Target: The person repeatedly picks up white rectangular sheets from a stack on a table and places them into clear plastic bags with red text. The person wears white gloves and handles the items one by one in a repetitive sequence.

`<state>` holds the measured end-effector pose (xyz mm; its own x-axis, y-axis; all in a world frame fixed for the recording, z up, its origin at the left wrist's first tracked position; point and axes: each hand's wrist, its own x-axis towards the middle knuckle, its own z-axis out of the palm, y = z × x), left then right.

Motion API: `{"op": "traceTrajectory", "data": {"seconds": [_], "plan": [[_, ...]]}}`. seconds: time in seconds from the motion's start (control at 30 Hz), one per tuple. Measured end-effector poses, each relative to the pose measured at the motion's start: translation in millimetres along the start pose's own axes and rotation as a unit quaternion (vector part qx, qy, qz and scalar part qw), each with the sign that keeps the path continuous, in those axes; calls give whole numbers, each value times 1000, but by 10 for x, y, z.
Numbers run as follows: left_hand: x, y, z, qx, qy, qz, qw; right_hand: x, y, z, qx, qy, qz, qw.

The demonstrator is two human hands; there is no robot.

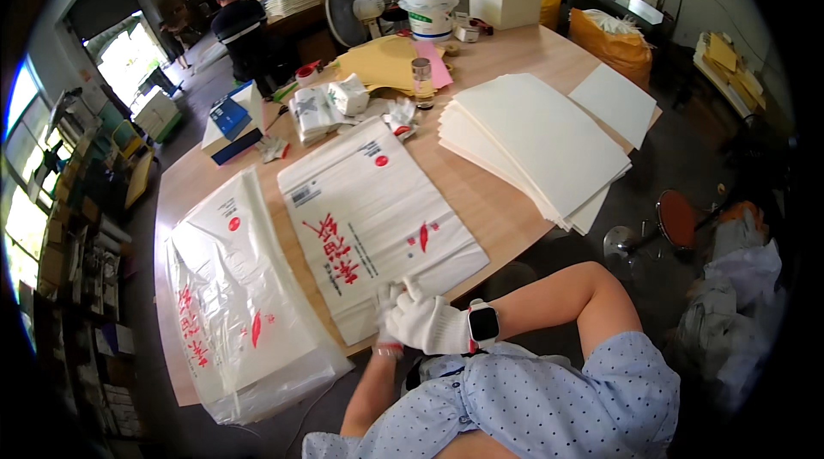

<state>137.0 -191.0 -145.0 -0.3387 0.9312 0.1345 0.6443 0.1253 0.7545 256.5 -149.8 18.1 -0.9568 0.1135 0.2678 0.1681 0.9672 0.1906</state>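
Observation:
My right hand, in a white knit glove with a smartwatch at the wrist, is at the table's near edge. One finger points up; the others curl in against my left hand, and what they grip is hidden. My left hand is smeared by motion and partly covered by the right; a bracelet circles its wrist. Both are over the near end of a flat stack of white printed bags with red marks. Left of it lies a second stack under clear plastic, its loose end hanging over the edge.
White sheets lie fanned at the right, beside another white sheet. Toward the back are yellow paper, a glass jar, white packets, a blue-and-white box and a white bucket. A stool stands right of the table.

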Motion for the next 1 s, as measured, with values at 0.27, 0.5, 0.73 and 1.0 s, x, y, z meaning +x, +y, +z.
{"op": "traceTrajectory", "data": {"seconds": [0.27, 0.5, 0.73, 1.0], "plan": [[428, -792, 273, 77, -53, -23, 995, -50, 175, -310, -38, 30, -16, 999], [386, -204, 167, -4, -46, -26, 999, -80, 359, -308, -44, 24, -54, 997], [598, 45, -155, -93, -85, -83, 989, -59, 469, -249, -38, 35, -64, 997], [762, 279, -472, -192, -97, -140, 966, 45, 536, -43, -5, 71, -79, 994]]}}
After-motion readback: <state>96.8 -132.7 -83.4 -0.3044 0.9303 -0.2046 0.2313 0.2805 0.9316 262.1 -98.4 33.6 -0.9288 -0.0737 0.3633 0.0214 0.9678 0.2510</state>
